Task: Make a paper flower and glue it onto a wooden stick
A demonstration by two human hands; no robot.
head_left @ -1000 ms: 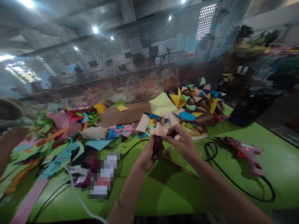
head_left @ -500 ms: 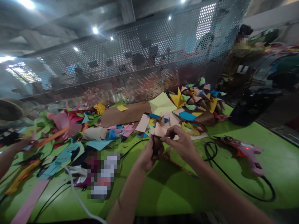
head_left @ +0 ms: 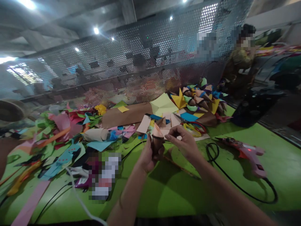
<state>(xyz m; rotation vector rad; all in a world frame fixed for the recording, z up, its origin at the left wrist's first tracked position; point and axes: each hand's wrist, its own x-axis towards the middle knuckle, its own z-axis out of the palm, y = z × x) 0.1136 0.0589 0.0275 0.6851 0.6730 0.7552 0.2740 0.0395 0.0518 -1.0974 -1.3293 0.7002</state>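
My left hand (head_left: 150, 155) is wrapped round a small paper cone (head_left: 157, 139), brown below with a peach pointed top and a dark band round the join. The cone stands nearly upright in the fingers. Just right of it, my right hand (head_left: 183, 141) has thumb and forefinger pinched together, a little apart from the band; what is between them, if anything, is too small to make out. Behind the hands lie scissors (head_left: 194, 129) with yellow and red handles. A pink glue gun (head_left: 249, 155) with a lit red light rests to the right.
Similar paper cones (head_left: 199, 97) are heaped at the back right, near a dark bin (head_left: 256, 106). Coloured paper scraps (head_left: 63, 125) cover the left of the green table (head_left: 178, 201). A black cord (head_left: 237, 185) loops at right. Another person's arm (head_left: 6, 150) reaches in at left.
My right hand has drawn slightly right, away from the cone's band. The cone has turned more upright and shows more of its side. The arm at far left has shifted.
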